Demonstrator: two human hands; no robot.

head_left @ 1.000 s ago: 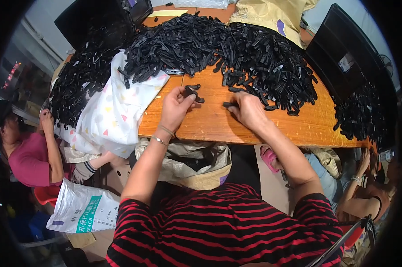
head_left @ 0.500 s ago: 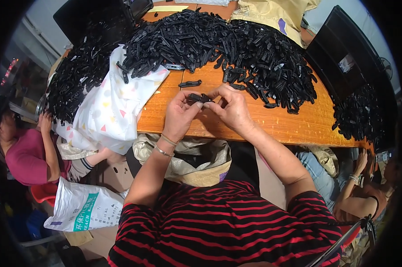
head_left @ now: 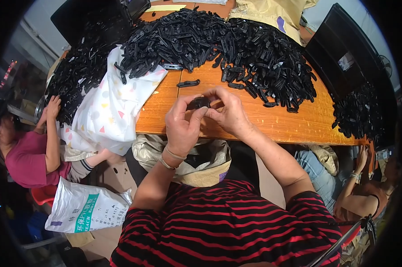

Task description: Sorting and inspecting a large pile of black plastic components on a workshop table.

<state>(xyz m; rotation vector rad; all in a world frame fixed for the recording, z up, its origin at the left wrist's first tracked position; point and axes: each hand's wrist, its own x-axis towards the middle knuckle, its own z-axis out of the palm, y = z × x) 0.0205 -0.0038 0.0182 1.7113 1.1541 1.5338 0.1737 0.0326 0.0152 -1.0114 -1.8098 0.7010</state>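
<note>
Between my two hands, above the near edge of the wooden table, is a small black plastic part. My left hand pinches it from the left with thumb and fingers. From the right, the fingertips of my right hand close on it too, and both thumbs meet at its near side. My fingers hide much of its shape. Just beyond my hands a single long black plastic piece lies on the wood. Farther back spreads a large heap of similar black parts.
A patterned white cloth drapes over the table's left side. Below the near edge an open woven sack sits at my lap. Dark upright panels stand at right and back left. Co-workers sit left and right; a white printed sack stands lower left.
My left hand has turned and come slightly nearer, tilting the black part between my fingers. At left, the co-worker's hand has risen toward the heap.
</note>
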